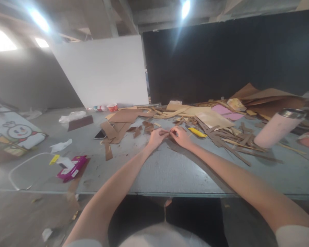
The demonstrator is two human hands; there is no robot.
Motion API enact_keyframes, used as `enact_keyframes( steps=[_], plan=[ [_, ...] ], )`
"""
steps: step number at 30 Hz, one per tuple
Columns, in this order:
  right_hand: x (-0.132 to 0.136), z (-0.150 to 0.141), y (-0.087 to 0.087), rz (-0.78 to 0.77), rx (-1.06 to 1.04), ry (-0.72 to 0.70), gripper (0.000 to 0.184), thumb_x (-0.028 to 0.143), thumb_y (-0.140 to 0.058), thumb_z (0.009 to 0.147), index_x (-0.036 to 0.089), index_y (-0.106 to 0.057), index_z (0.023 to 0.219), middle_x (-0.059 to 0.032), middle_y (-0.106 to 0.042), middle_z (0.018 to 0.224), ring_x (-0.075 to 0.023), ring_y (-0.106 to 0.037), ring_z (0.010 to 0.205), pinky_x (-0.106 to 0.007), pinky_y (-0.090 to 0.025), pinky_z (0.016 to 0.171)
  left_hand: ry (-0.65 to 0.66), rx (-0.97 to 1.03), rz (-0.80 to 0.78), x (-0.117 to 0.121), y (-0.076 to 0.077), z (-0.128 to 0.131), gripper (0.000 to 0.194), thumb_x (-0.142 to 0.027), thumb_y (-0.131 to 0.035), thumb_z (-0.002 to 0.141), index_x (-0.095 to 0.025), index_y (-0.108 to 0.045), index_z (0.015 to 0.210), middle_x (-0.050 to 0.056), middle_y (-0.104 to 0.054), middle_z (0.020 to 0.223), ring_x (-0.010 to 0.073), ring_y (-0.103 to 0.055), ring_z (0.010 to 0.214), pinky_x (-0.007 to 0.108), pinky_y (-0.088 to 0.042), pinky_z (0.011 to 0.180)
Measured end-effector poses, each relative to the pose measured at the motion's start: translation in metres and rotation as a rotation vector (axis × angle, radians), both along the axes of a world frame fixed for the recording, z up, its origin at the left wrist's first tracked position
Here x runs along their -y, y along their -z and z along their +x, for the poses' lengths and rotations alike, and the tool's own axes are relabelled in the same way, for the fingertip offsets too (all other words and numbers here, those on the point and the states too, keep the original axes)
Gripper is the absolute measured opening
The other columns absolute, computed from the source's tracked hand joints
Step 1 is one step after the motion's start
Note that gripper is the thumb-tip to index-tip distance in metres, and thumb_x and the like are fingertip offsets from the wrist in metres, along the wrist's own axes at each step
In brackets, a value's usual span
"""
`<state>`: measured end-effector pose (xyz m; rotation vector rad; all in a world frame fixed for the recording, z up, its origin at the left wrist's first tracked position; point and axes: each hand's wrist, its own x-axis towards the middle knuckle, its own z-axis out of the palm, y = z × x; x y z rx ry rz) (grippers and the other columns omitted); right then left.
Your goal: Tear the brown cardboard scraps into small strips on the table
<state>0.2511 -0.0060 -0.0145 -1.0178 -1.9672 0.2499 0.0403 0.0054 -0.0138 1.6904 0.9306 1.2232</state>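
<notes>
My left hand [157,137] and my right hand [179,136] meet above the middle of the grey table, fingertips pinched together. A small brown bit shows between them, too small and too covered by the fingers to name. Just right of my right hand lies a yellow tool [197,132] that looks like a cutter knife. Brown scraps [147,126] are spread beyond my left hand. To the right, many narrow brown strips [229,144] lie in a loose heap.
A pink bottle [278,128] leans at the right. At the left are a phone [100,134], a purple wipes packet [72,168] and a cartoon-printed bag [15,130]. Brown sheets [270,101] and a pink sheet [226,112] lie at the back. The table's front edge [180,195] runs before me.
</notes>
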Motion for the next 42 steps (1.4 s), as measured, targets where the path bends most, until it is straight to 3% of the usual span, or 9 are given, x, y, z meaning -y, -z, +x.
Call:
enact_keyframes(
  steps=[7, 22, 30, 37, 42],
  plan=[
    [0.001, 0.001, -0.001, -0.025, 0.063, 0.083, 0.011, 0.029, -0.062, 0.105, 0.024, -0.070, 0.099, -0.0088, -0.076, 0.100, -0.0292, -0.064, 0.102, -0.043, -0.045, 0.099, 0.004, -0.030, 0.014, 0.000, -0.002, -0.001, 0.025, -0.040, -0.089, 0.085, -0.017, -0.083, 0.093, 0.011, -0.086, 0.095, 0.0258, -0.083, 0.091, 0.036, -0.064, 0.086],
    [-0.001, 0.000, 0.002, -0.011, 0.057, 0.094, 0.014, 0.032, -0.065, 0.104, 0.025, -0.071, 0.094, -0.0077, -0.076, 0.094, -0.0293, -0.063, 0.100, -0.043, -0.047, 0.097, 0.006, -0.030, -0.013, -0.003, -0.001, -0.002, 0.023, -0.040, -0.089, 0.084, -0.018, -0.086, 0.088, 0.010, -0.085, 0.088, 0.0241, -0.082, 0.084, 0.035, -0.064, 0.083],
    [0.000, 0.000, 0.000, -0.003, 0.050, 0.076, 0.015, 0.032, -0.064, 0.103, 0.025, -0.070, 0.091, -0.0086, -0.076, 0.094, -0.0295, -0.064, 0.099, -0.042, -0.048, 0.095, -0.009, -0.015, -0.040, -0.009, 0.005, -0.001, 0.021, -0.037, -0.091, 0.083, -0.017, -0.084, 0.089, 0.010, -0.085, 0.087, 0.0232, -0.081, 0.082, 0.036, -0.066, 0.082],
    [0.004, 0.000, -0.004, -0.016, 0.025, 0.055, 0.016, 0.032, -0.064, 0.104, 0.025, -0.070, 0.092, -0.0083, -0.076, 0.096, -0.0282, -0.065, 0.099, -0.039, -0.049, 0.093, 0.000, -0.068, -0.007, -0.010, 0.006, -0.003, 0.023, -0.037, -0.086, 0.087, -0.019, -0.089, 0.100, 0.010, -0.087, 0.099, 0.0240, -0.081, 0.089, 0.034, -0.063, 0.086],
    [0.005, 0.000, -0.002, 0.020, 0.025, 0.022, 0.018, 0.031, -0.063, 0.106, 0.024, -0.070, 0.092, -0.0068, -0.075, 0.093, -0.0268, -0.063, 0.098, -0.037, -0.048, 0.091, -0.028, -0.118, 0.020, -0.008, 0.003, -0.004, 0.020, -0.037, -0.086, 0.086, -0.019, -0.090, 0.094, 0.009, -0.087, 0.093, 0.0238, -0.080, 0.088, 0.033, -0.061, 0.085]
  ],
)
